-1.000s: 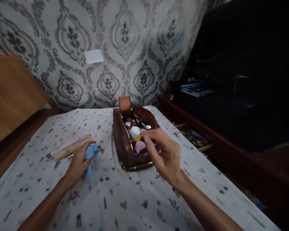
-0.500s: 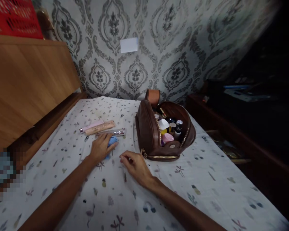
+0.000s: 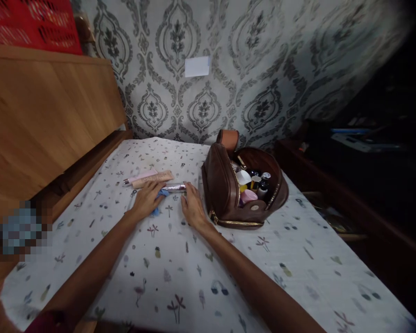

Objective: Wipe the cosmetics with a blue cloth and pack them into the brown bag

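Observation:
My left hand (image 3: pixel 146 202) lies palm down on the table, its fingers closed over a crumpled blue cloth (image 3: pixel 163 192) that shows beside the thumb and below the palm. A silver-capped tube (image 3: pixel 175 187) lies just past it, its left part hidden by that hand. My right hand (image 3: pixel 195 206) has its fingers stretched forward at the tube's right end, with the thumb apart; whether the fingertips press on it I cannot tell. Behind the left fingers lie a beige tube (image 3: pixel 156 177) and a pale pink tube (image 3: pixel 142 176), side by side.
Right of my hands stands an open brown toiletry bag (image 3: pixel 222 182) with several bottles and jars inside, among them a pink-lidded jar (image 3: pixel 249 196). A patterned white cloth (image 3: pixel 180 286) covers the table. A wooden cabinet (image 3: pixel 55 106) with a red basket (image 3: pixel 55 27) borders the left.
My right hand has moved forward to the silver-capped tube's end and its fingers have straightened. My left hand stays over the blue cloth. The view has shifted slightly left.

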`<state>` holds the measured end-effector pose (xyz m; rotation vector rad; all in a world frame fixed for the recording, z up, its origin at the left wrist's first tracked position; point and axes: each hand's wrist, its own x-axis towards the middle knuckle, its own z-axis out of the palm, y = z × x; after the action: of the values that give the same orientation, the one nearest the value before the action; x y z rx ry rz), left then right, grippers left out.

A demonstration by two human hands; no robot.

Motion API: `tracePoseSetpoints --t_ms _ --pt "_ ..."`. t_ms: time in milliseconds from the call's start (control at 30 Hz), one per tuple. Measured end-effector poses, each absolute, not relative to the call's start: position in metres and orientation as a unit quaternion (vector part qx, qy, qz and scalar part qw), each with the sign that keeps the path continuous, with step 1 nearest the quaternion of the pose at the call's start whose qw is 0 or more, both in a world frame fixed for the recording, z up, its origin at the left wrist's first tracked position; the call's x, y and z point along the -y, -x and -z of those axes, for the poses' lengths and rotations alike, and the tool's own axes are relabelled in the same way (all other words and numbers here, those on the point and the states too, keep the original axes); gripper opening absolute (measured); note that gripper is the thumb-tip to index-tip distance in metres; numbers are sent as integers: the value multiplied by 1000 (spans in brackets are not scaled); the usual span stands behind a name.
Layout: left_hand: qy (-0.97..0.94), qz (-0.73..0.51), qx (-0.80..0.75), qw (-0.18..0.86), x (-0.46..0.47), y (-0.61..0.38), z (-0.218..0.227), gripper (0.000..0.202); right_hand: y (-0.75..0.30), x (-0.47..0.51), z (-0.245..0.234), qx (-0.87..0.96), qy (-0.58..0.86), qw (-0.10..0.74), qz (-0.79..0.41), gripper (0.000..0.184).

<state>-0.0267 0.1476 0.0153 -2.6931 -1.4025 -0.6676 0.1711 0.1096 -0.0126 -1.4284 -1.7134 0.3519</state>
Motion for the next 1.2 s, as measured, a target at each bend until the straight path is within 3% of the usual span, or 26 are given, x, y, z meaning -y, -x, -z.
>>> tracePoseSetpoints --t_ms 167,367,467,633,800,1200 --pt "881 219 420 -21 -141 37 -25 37 -173 -114 17 702 571 398 -154 56" --pt "892 203 384 -123 -118 58 -32 39 -180 -85 4 744 520 373 -191 32" --pt "866 241 417 -138 -100 59 -41 42 -178 -67 2 727 533 382 -206 33" --pt "842 339 413 -73 -70 26 -54 27 -175 -52 6 694 553 400 -228 38" --pt "927 195 319 32 -58 -6 -45 31 -177 -51 11 692 534 424 -237 45" --pt "853 184 488 25 -105 77 -29 25 -180 -50 7 732 512 407 -188 32"
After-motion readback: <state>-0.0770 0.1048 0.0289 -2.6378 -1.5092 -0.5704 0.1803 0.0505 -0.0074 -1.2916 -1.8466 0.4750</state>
